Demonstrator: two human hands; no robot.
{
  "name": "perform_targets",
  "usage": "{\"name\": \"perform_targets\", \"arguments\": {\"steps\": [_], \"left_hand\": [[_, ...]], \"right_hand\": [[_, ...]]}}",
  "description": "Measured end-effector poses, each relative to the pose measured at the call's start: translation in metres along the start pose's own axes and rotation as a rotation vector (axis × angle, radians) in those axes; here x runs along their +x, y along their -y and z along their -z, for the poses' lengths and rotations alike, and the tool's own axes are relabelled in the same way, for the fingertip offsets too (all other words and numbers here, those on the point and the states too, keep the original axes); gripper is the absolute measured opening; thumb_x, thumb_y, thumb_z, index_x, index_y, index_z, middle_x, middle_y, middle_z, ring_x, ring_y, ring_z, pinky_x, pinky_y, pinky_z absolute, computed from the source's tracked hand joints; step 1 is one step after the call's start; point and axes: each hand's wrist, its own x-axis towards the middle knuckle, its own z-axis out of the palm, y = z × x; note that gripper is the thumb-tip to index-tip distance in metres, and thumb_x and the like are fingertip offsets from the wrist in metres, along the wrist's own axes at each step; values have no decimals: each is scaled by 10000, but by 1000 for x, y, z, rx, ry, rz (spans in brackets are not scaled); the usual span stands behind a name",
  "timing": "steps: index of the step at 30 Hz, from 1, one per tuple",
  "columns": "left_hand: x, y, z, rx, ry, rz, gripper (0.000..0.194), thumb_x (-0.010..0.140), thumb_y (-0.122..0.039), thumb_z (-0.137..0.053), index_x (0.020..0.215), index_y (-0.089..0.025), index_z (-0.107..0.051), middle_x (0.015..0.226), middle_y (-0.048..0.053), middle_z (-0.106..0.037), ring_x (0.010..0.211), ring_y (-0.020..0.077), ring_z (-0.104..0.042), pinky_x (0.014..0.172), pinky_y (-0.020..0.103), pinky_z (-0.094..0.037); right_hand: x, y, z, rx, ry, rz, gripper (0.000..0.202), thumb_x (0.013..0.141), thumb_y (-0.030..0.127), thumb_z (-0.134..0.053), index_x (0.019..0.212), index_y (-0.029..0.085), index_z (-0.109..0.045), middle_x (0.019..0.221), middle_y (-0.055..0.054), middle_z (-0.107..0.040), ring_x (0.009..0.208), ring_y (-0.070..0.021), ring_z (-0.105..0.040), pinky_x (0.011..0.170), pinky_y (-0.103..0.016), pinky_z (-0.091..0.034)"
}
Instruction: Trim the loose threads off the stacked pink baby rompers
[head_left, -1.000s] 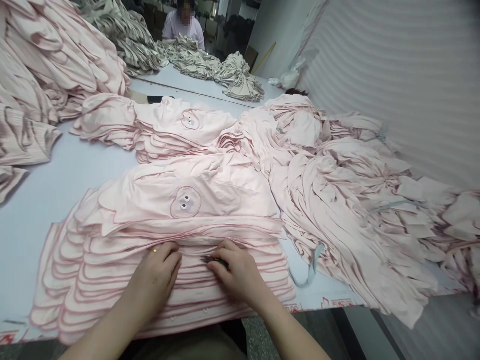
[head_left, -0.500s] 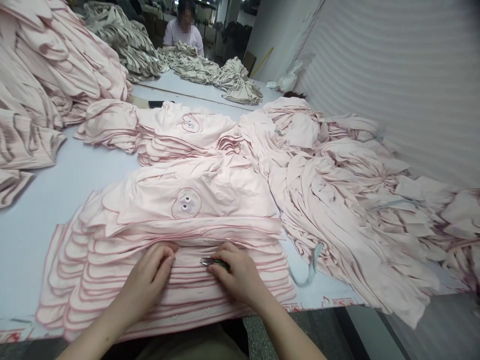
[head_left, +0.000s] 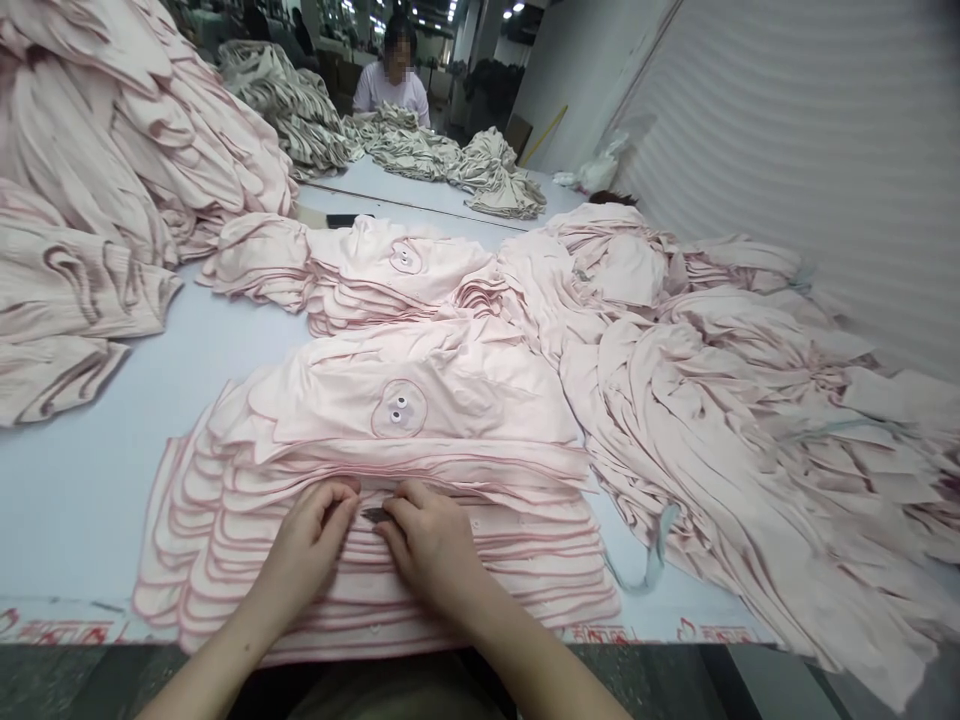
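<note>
A layered stack of pink fabric pieces with darker pink edging lies at the table's front. Its upper piece bears a round face patch with two eyes. My left hand pinches the edge of a layer near the stack's middle. Just to the right, my right hand is closed around small dark snips, whose tips point left toward my left hand. The handle of the snips is hidden in my fingers.
Another pink stack lies behind. Heaped pink cloth covers the right side, and a tall pink pile stands at left. Grey-green cloth lies farther back, before a seated person in a light top.
My right hand has moved left with the snips, closer to my left hand. The whole view has shifted, so the table and cloth sit farther right. My left hand still pinches the layer.
</note>
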Motion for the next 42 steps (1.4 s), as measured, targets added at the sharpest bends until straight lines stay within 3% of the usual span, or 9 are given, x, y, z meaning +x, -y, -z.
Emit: {"name": "perform_targets", "arguments": {"steps": [3, 6, 9, 11, 20, 26, 32, 38, 42], "left_hand": [[2, -3, 14, 2, 3, -7, 340, 865, -511, -461, 776, -217, -607, 803, 27, -671, 795, 192, -623, 740, 302, -508], [2, 0, 45, 96, -21, 14, 361, 878, -539, -431, 805, -226, -595, 761, 5, -671, 725, 176, -631, 661, 266, -492], [-2, 9, 74, 271, -44, -40, 356, 881, -537, -415, 796, -240, -592, 738, -15, -670, 663, 162, -631, 604, 249, -470], [-5, 16, 81, 330, -43, -105, 340, 892, -512, -411, 797, -246, -601, 757, -17, -677, 681, 159, -644, 619, 246, -479], [-11, 29, 68, 373, -104, -283, 280, 937, -382, -392, 850, -238, -615, 825, 7, -694, 766, 163, -667, 735, 264, -523], [-16, 30, 76, 404, 39, -345, 189, 907, -315, -450, 891, -236, -621, 885, 19, -673, 825, 159, -650, 719, 250, -522], [-20, 36, 69, 600, 105, -450, 193, 887, -229, -448, 939, -239, -634, 1062, 49, -662, 934, 205, -634, 806, 327, -504], [-9, 28, 72, 504, 153, -411, 250, 943, -279, -382, 861, -234, -614, 883, 17, -681, 788, 165, -634, 701, 275, -469], [1, 23, 73, 468, 89, -374, 257, 936, -360, -394, 841, -241, -601, 783, -5, -673, 719, 163, -633, 651, 267, -457]], "right_hand": [[0, -1, -5, -24, -36, -20, 115, 929, 240, -584, 923, 205, -692, 956, -33, -657, 813, -170, -616, 697, -265, -431], [0, 0, -6, 10, -51, -39, 112, 928, 234, -583, 919, 205, -690, 969, -35, -654, 817, -161, -621, 685, -255, -426], [4, 7, -9, 65, -53, -8, 98, 922, 245, -597, 950, 209, -683, 990, -28, -649, 840, -160, -624, 696, -255, -431], [10, 14, -13, 78, -53, 37, 111, 927, 263, -592, 968, 207, -678, 983, -26, -646, 856, -167, -621, 712, -262, -435], [24, 30, -23, -53, -50, 153, 141, 943, 285, -570, 954, 190, -673, 974, -47, -642, 824, -187, -602, 698, -297, -428], [26, 30, -27, -64, -65, 157, 146, 954, 274, -558, 928, 194, -677, 967, -46, -651, 807, -175, -599, 687, -286, -417], [26, 29, -26, -19, -81, 105, 133, 943, 275, -566, 949, 204, -677, 980, -36, -650, 823, -171, -606, 699, -280, -414], [-9, 4, 3, 16, -49, 1, 188, 879, 302, -639, 1048, 222, -649, 1003, -38, -629, 873, -183, -613, 711, -264, -410], [-39, -35, 23, -259, -33, -183, 186, 829, 214, -628, 1012, 213, -658, 922, -59, -633, 771, -197, -607, 614, -267, -352]]}}
